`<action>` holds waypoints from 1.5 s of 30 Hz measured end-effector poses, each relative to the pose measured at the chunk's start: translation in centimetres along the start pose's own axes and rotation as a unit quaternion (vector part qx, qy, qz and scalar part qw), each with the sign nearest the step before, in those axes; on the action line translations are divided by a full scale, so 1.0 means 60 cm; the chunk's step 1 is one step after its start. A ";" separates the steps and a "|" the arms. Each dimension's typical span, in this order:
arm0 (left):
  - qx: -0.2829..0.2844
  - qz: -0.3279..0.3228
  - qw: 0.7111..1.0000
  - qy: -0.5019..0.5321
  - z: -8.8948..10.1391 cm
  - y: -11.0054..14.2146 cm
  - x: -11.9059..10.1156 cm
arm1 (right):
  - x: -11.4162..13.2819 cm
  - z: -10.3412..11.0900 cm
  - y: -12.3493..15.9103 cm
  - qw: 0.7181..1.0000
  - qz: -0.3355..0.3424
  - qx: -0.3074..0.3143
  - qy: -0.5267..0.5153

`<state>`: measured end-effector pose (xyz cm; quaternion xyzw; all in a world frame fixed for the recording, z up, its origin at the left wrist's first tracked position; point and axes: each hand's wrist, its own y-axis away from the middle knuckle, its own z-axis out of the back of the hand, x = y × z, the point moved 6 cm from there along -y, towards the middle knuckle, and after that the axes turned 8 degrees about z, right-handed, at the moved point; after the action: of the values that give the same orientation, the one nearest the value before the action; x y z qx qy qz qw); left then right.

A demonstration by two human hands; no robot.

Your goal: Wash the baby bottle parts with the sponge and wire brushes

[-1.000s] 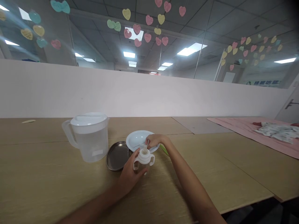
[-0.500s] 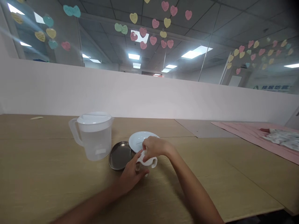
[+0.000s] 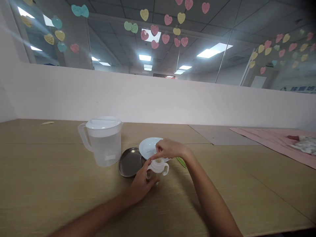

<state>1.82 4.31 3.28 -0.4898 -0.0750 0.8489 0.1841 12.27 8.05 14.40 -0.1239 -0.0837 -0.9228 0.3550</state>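
A small baby bottle [image 3: 158, 168] with a white two-handled collar stands on the wooden table [image 3: 61, 187]. My left hand [image 3: 142, 182] is wrapped round its body from the near left. Just above the bottle's top, my right hand [image 3: 169, 148] has its fingers pinched together; what they hold is hidden. Behind the bottle lie a white plate [image 3: 149, 146] and a round metal dish [image 3: 129, 162].
A clear plastic pitcher [image 3: 103, 141] with a white lid holds water, left of the dishes. A green strip [image 3: 181, 162] lies by my right wrist. A pink cloth [image 3: 276, 141] with patterned fabric lies at the far right. A white partition runs behind the table.
My right hand went from beside the bottle's nipple to on top of it, then lifted slightly off the collar. The camera view shifted left. My left hand kept its hold on the bottle.
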 end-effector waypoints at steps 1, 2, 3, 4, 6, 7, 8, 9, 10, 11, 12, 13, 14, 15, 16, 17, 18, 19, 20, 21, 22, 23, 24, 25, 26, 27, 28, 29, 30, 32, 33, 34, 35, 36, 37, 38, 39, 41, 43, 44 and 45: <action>0.002 -0.005 1.000 0.005 0.001 0.000 -0.002 | 0.004 0.000 0.001 1.000 0.010 0.001 0.005; 0.005 -0.008 1.000 0.011 0.001 0.000 -0.004 | 0.009 0.000 0.001 1.000 0.028 -0.003 0.013; 0.008 -0.010 1.000 0.018 0.002 0.000 -0.005 | 0.015 0.001 0.002 0.999 0.048 -0.010 0.022; 0.010 -0.013 1.000 0.026 0.003 0.000 -0.007 | 0.019 0.002 0.004 0.997 0.065 -0.017 0.029; 0.017 -0.016 0.999 0.039 0.003 0.001 -0.010 | 0.023 0.002 0.008 0.995 0.095 -0.016 0.026; 0.020 -0.017 0.999 0.044 0.003 0.001 -0.011 | 0.023 0.003 0.010 0.994 0.108 -0.017 0.017; 0.023 -0.017 0.999 0.046 0.003 0.002 -0.013 | 0.022 0.005 0.013 0.993 0.118 -0.021 0.008; 0.025 -0.017 0.998 0.046 0.004 0.002 -0.015 | 0.020 0.009 0.016 0.992 0.125 -0.031 0.001; 0.027 -0.017 0.998 0.044 0.004 0.003 -0.017 | 0.017 0.015 0.020 0.991 0.129 -0.045 -0.004; 0.029 -0.017 0.999 0.043 0.005 0.003 -0.019 | 0.014 0.022 0.024 0.990 0.131 -0.061 -0.005; 0.030 -0.017 0.999 0.040 0.006 0.003 -0.020 | 0.012 0.029 0.029 0.988 0.132 -0.078 -0.006; 0.031 -0.017 0.999 0.037 0.006 0.002 -0.020 | 0.011 0.037 0.036 0.987 0.133 -0.095 -0.006; 0.034 -0.017 0.999 0.033 0.006 0.002 -0.018 | 0.011 0.046 0.043 0.984 0.135 -0.113 -0.008; 0.036 -0.017 0.999 0.027 0.005 0.001 -0.016 | 0.012 0.055 0.051 0.982 0.135 -0.132 -0.011; 0.035 -0.019 0.999 0.020 0.004 0.001 -0.013 | 0.013 0.064 0.060 0.979 0.133 -0.152 -0.017; 0.031 -0.023 0.999 0.011 0.003 0.000 -0.009 | 0.014 0.072 0.069 0.976 0.130 -0.174 -0.025; 0.023 -0.028 0.999 0.000 0.003 0.000 -0.006 | 0.014 0.081 0.077 0.972 0.124 -0.198 -0.033; 0.010 -0.035 0.999 -0.012 0.002 0.001 -0.003 | 0.014 0.089 0.085 0.967 0.118 -0.224 -0.041; -0.009 -0.045 0.999 -0.025 0.004 0.002 -0.002 | 0.013 0.097 0.093 0.959 0.110 -0.255 -0.049; -0.030 -0.058 0.997 -0.040 0.007 0.003 -0.003 | 0.012 0.105 0.100 0.951 0.102 -0.288 -0.056; -0.050 -0.075 0.994 -0.056 0.011 0.003 -0.008 | 0.010 0.112 0.107 0.940 0.093 -0.322 -0.061; -0.070 -0.095 0.991 -0.070 0.017 0.004 -0.016 | 0.008 0.118 0.113 0.928 0.085 -0.357 -0.063; -0.090 -0.115 0.986 -0.080 0.025 0.003 -0.027 | 0.007 0.123 0.118 0.916 0.079 -0.388 -0.064; -0.107 -0.132 0.982 -0.086 0.036 0.000 -0.040 | 0.007 0.126 0.121 0.904 0.076 -0.415 -0.066; -0.121 -0.142 0.979 -0.086 0.047 -0.005 -0.055 | 0.007 0.129 0.123 0.894 0.076 -0.437 -0.069; -0.134 -0.145 0.977 -0.080 0.059 -0.013 -0.070 | 0.008 0.130 0.123 0.884 0.080 -0.455 -0.074; -0.144 -0.141 0.977 -0.068 0.070 -0.023 -0.084 | 0.009 0.131 0.123 0.875 0.087 -0.469 -0.081; -0.155 -0.130 0.978 -0.052 0.079 -0.035 -0.098 | 0.011 0.131 0.121 0.867 0.095 -0.480 -0.089; -0.162 -0.122 0.979 -0.030 0.086 -0.047 -0.111 | 0.012 0.131 0.119 0.860 0.103 -0.491 -0.096; -0.132 -0.113 0.985 0.022 0.083 -0.074 -0.133 | 0.013 0.130 0.114 0.846 0.113 -0.511 -0.104; -0.118 -0.104 0.986 0.052 0.079 -0.087 -0.139 | 0.012 0.129 0.112 0.839 0.114 -0.522 -0.104; -0.109 -0.092 0.986 0.082 0.074 -0.098 -0.142 | 0.010 0.129 0.110 0.833 0.112 -0.532 -0.102; -0.104 -0.080 0.985 0.110 0.070 -0.108 -0.140 | 0.006 0.130 0.109 0.828 0.108 -0.542 -0.099; -0.104 -0.069 0.983 0.132 0.067 -0.116 -0.136 | 0.003 0.130 0.108 0.824 0.103 -0.549 -0.095; -0.105 -0.062 0.982 0.146 0.065 -0.122 -0.130 | -0.002 0.131 0.108 0.821 0.096 -0.556 -0.091; -0.105 -0.056 0.981 0.152 0.065 -0.128 -0.122 | -0.007 0.132 0.109 0.817 0.088 -0.564 -0.088; -0.106 -0.049 0.981 0.155 0.067 -0.134 -0.112 | -0.012 0.135 0.111 0.810 0.080 -0.575 -0.085; -0.109 -0.023 0.981 0.156 0.074 -0.146 -0.085 | -0.024 0.141 0.123 0.786 0.057 -0.611 -0.079; -0.113 0.015 0.981 0.155 0.082 -0.159 -0.054 | -0.034 0.146 0.137 0.755 0.032 -0.651 -0.072; -0.113 0.032 0.982 0.148 0.084 -0.167 -0.040 | -0.037 0.147 0.143 0.744 0.022 -0.664 -0.069; -0.110 0.044 0.984 0.134 0.084 -0.174 -0.027 | -0.040 0.148 0.146 0.740 0.014 -0.670 -0.066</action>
<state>0.68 13.55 10.35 -0.6195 -0.1211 0.7691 0.1000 21.40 5.29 22.80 -0.3912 0.5346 -0.7255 0.1867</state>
